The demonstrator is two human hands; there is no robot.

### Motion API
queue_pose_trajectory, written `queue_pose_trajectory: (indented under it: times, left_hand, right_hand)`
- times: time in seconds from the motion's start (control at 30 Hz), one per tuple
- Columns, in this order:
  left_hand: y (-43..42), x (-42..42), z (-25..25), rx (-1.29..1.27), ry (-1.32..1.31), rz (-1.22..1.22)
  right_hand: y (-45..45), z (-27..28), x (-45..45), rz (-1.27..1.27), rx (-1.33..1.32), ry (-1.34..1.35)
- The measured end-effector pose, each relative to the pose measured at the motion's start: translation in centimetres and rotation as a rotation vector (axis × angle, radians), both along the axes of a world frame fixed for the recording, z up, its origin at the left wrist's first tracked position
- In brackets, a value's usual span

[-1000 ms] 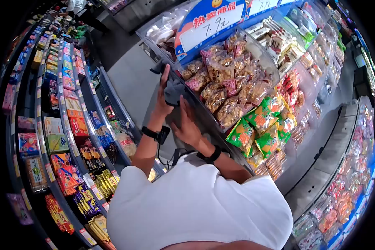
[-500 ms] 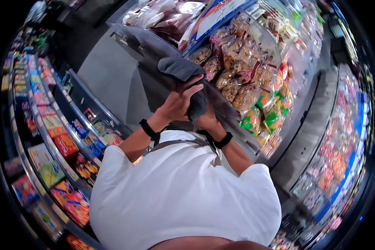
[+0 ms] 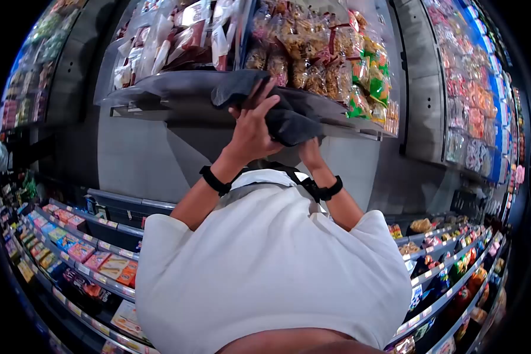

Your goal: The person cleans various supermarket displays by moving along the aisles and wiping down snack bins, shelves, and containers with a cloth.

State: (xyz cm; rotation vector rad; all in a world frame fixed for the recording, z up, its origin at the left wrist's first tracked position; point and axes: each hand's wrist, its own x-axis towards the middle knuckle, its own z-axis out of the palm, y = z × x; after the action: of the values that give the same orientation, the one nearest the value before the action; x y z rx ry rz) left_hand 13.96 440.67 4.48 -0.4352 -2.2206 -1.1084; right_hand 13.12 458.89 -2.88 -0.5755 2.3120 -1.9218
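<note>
A dark grey cloth [image 3: 294,125] is bunched between my two hands, in front of my chest. My left hand [image 3: 251,131] grips it with bent fingers, and one fold hangs over beyond the fingertips. On the cloth's lower right end, my right hand [image 3: 311,154] holds on, its fingers mostly hidden behind the fabric. Just past the cloth runs the dark front edge of a display bin [image 3: 177,81]. Bagged brown snacks [image 3: 304,65] lie in the bin's right part, and white and dark red packets [image 3: 186,41] fill its left part.
Green and orange packets [image 3: 379,85] sit at the bin's right end. Shelves of boxed goods [image 3: 100,259] stand behind me on the left, with more shelves [image 3: 454,265] on the right. Hanging bags [image 3: 469,112] line a rack at far right. Grey floor [image 3: 130,153] shows below the bin.
My view and body have turned, so the bin now lies straight across in front of me. The cloth stays in both hands, now beside the bin's front edge.
</note>
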Motion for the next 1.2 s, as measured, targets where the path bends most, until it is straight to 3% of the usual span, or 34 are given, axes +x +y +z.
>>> queue_pose_trajectory:
  times: [0.1,0.17,0.2,0.23,0.33,0.37,0.43,0.47,0.57,0.73,0.97,1.07,1.1,1.2]
  left_hand:
    - [2.6,-1.5,0.1,0.089,0.056,-0.193]
    - [3.8,-2.1,0.2,0.059,-0.024,-0.347]
    - [4.6,-2.2,0.2,0.034,-0.073,-0.439]
    - [5.0,-2.4,0.2,0.01,-0.119,-0.53]
    - [3.8,-2.7,-0.4,-0.195,-0.144,-0.525]
    - [2.8,-2.7,-0.7,-0.308,-0.196,-0.531]
    - [1.0,-1.8,-0.2,-0.26,-0.258,-0.441]
    - [0.0,-1.4,-0.2,-0.24,-0.222,-0.372]
    - [-3.8,-0.1,-2.5,-0.218,-0.244,-0.236]
    - [-7.4,1.6,-6.3,-0.256,-0.084,-0.111]
    - [-5.1,0.0,-1.4,-0.193,-0.111,-0.286]
    - [-4.0,-0.2,-1.2,-0.237,-0.394,-0.434]
    - [-3.6,-0.8,0.8,-0.356,-0.735,-0.487]
    - [-1.7,-2.1,-0.5,-0.366,-0.654,-0.612]
  right_hand:
    - [1.7,5.9,-0.9,-0.115,0.141,0.453]
    - [1.8,9.6,-0.9,-0.175,0.128,0.366]
    - [3.8,3.3,0.7,-0.319,-0.116,0.084]
    - [4.7,4.5,0.3,-0.309,0.375,0.463]
    - [6.2,-0.4,-0.8,-0.292,0.064,0.172]
    - [4.9,-0.6,-1.0,-0.254,-0.237,0.133]
    - [0.3,4.8,-0.2,-0.22,-0.605,-0.024]
    - [0.7,3.4,-0.7,-0.221,-0.06,0.432]
    - [-1.7,4.0,-1.5,-0.168,0.543,0.886]
    - [-4.8,4.7,-2.3,-0.101,0.547,0.958]
    - [-3.4,5.2,-1.7,-0.249,0.459,0.658]
    - [-1.9,4.9,-0.7,-0.266,0.406,0.531]
    - [-1.0,3.8,-0.3,-0.264,0.412,0.531]
    - [2.2,1.5,0.6,-0.34,0.582,0.501]
